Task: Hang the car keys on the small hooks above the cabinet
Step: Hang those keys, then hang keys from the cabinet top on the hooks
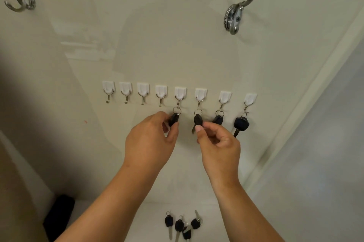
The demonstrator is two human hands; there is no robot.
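Nearest, at six o'clock, four spare keys [182, 225] lie in a loose cluster on the white cabinet surface [212, 220], waiting their turn. A dark object [59, 216] sits at the surface's eight o'clock corner; what it is I cannot tell.

Above them both forearms reach up to the wall. The left hand [150, 143] pinches the black head of a key [174, 119] whose ring is already over the fifth small hook [178, 97]. The right hand [218, 147], at its three o'clock, pinches the key [198, 120] hanging from the sixth hook [200, 98] between thumb and forefinger. Two more keys [241, 124] hang free on the seventh and eighth hooks further toward three o'clock.

I would judge the job half done: four keys are hooked, and four empty hooks [134, 94] run toward nine o'clock. The step in hand looks like settling these two rings. Next, the fingers need to release gently so the keys do not swing off, then drop to the surface for another key and thread its ring onto the fourth hook.

Farthest, two large metal coat hooks [239, 12] sit high at ten and one o'clock, unused.
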